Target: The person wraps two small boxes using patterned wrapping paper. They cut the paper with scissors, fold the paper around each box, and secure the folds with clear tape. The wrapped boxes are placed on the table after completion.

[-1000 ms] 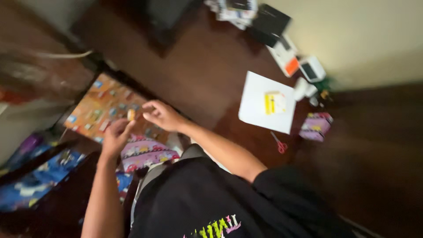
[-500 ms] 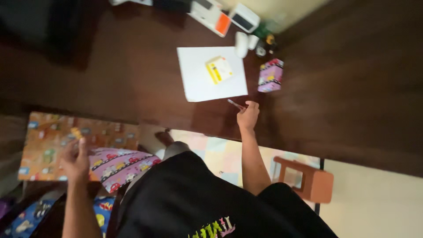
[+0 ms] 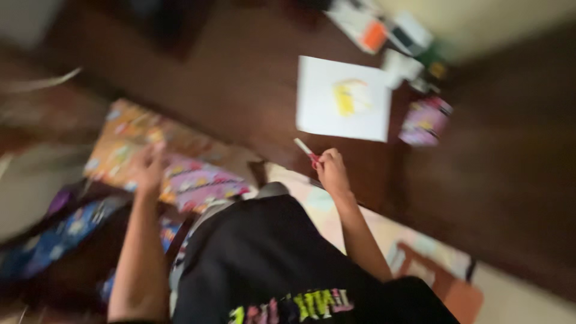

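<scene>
The right hand (image 3: pixel 332 171) has its fingers clamped on the red handles of a pair of scissors (image 3: pixel 305 149), whose long axis runs up and to the left so that the pale blades point toward the far left, just short of the near edge of the white sheet (image 3: pixel 342 99) lying on the dark worktop (image 3: pixel 240 78). To the left, the left hand (image 3: pixel 147 168) hovers over the orange patterned wrapping paper (image 3: pixel 123 141), just beside the pink patterned paper (image 3: pixel 201 183); the blur hides whether its fingers grip anything. Bare worktop lies open to the far left of the blades, while a small pink wrapped box (image 3: pixel 425 122) sits right of the sheet.
</scene>
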